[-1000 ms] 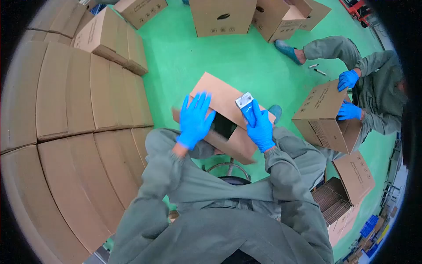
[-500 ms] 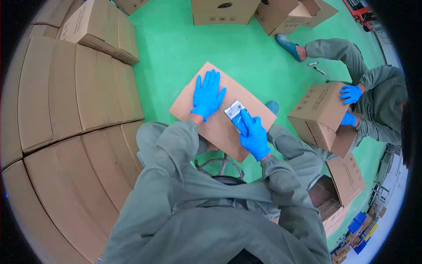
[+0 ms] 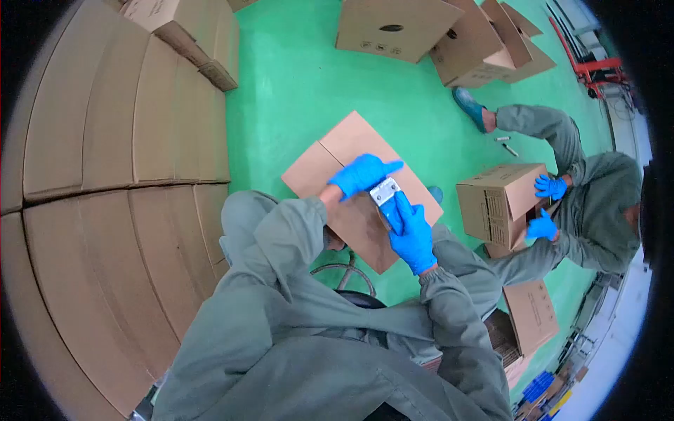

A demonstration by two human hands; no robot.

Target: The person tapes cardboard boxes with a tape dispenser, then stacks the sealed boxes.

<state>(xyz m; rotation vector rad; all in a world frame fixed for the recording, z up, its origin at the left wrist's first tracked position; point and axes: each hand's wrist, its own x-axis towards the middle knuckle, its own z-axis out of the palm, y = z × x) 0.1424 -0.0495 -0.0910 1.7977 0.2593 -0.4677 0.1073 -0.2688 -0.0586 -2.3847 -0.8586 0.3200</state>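
Note:
A flat brown cardboard sheet (image 3: 354,133) with a crease lies over my knees. My left hand (image 3: 361,175), in a blue glove, is turned sideways over the middle of it, a finger stretched to the right and the others partly hidden. My gloved right hand (image 3: 413,242) grips a short hand tool (image 3: 384,191) by its blue body. The tool's flat silver head has two dark dots and points up and left, close beside my left hand. Its exact kind is unclear.
Stacked cartons (image 3: 91,252) form a wall at left. Open cartons (image 3: 400,28) stand ahead. At right, a seated person with blue gloves handles a box (image 3: 491,203); an open carton (image 3: 530,316) sits nearer. Two markers (image 3: 510,149) lie on the green floor (image 3: 302,77).
My left hand has gone from lying flat with fingers spread to sideways, closer to the tool. The other person's lower hand has come out of the box. The view has shifted slightly.

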